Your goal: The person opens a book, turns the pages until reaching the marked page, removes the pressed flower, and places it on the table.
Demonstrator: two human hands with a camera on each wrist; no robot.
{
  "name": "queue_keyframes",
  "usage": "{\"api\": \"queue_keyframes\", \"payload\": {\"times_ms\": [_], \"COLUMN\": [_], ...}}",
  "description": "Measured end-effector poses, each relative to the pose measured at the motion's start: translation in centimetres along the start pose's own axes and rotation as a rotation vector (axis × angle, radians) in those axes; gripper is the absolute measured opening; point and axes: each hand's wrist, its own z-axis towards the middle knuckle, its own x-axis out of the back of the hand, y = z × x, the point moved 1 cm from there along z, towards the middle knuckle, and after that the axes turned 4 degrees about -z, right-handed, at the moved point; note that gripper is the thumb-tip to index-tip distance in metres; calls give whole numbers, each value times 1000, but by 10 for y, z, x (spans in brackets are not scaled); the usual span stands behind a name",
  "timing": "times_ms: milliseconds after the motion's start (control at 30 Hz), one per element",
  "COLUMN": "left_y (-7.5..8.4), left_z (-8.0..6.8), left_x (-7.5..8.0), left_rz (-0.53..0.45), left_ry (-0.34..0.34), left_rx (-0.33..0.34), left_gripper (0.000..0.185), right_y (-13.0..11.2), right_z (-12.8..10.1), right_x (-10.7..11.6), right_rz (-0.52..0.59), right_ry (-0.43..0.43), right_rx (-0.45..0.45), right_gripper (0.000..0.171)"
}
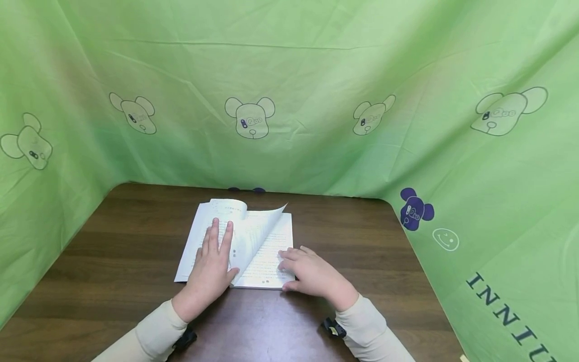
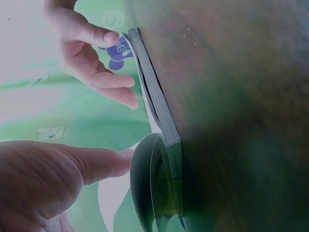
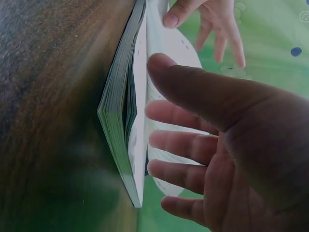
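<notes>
An open book [image 1: 273, 271] with printed white pages lies on the brown table. One leaf [image 1: 258, 239] stands half lifted over the right side, its upper corner in the air and its lower part bowed toward the spine. My left hand [image 1: 210, 269] lies over the left pages with fingers straight and thumb toward the spine. At the book's right edge is my right hand [image 1: 312, 274], its fingers spread and slightly bent over the right page. In the right wrist view the right hand [image 3: 231, 145] has nothing between thumb and fingers; whether its fingertips touch the paper I cannot tell.
The dark wooden table [image 1: 362, 241] extends around the book on all sides. A green curtain [image 1: 307, 161] with printed bear heads hangs along the table's back and both sides. Dark wrist devices [image 1: 333, 328] sit at the cuffs of the pale sleeves [image 1: 371, 327].
</notes>
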Motion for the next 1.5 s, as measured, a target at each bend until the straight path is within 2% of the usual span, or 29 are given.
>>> {"api": "queue_keyframes", "payload": {"times_ms": [233, 500, 800, 1133, 1267, 1500], "left_y": [1, 1, 3, 6, 6, 4], "left_z": [0, -1, -3, -4, -3, -4], "left_x": [2, 0, 0, 3, 4, 3], "left_rz": [46, 74, 36, 49, 64, 80], "left_ry": [-35, -76, -98, -263, -304, -349], "left_rx": [-24, -46, -102, -152, -131, -6], "left_gripper": [116, 106, 82, 60, 53, 48], "right_y": [0, -1, 0, -1, -1, 0], "right_z": [-1, -1, -2, -1, 0, -1], "right_x": [-3, -4, -6, -4, -3, -3], "right_rz": [38, 46, 29, 14, 14, 4], "right_ry": [-52, -66, -59, -49, -49, -56], "right_rx": [-19, -32, -29, -12, -7, 1], "right_gripper": [50, 50, 50, 46, 44, 37]}}
